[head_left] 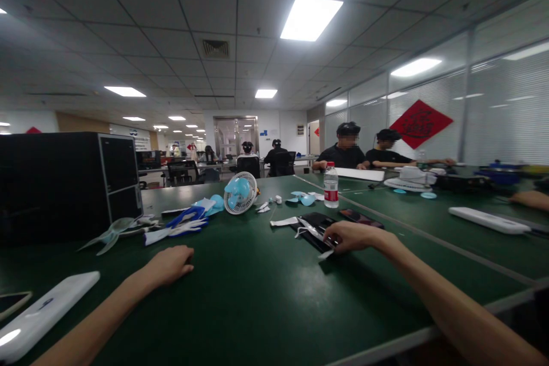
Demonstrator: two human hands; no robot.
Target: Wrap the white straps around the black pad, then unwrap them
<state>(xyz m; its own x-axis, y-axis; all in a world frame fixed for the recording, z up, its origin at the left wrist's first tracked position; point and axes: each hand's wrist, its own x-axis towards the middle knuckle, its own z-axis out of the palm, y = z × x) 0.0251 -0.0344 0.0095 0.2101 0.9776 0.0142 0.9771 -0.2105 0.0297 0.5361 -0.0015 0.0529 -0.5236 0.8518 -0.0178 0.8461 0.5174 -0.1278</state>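
Note:
My left hand (171, 265) rests on the green tabletop (240, 291) with its fingers curled in, and nothing shows in it. Further right, my right hand (345, 236) reaches down over a flat black item (315, 224), fingers pinched together at its near right edge. White strips (311, 229) lie across that black item, and a small white piece (326, 254) pokes out below the fingertips. What exactly the pinch holds is hidden. Just behind the hand lies a dark phone (361, 218).
A bottle with a red cap (331, 186) stands behind my right hand. A small fan with blue blades (240, 193), blue-and-white gloves (182, 225) and loose blades (302, 198) lie mid-table. A black computer case (55, 183) and a white device (49, 314) are left. Two people sit across.

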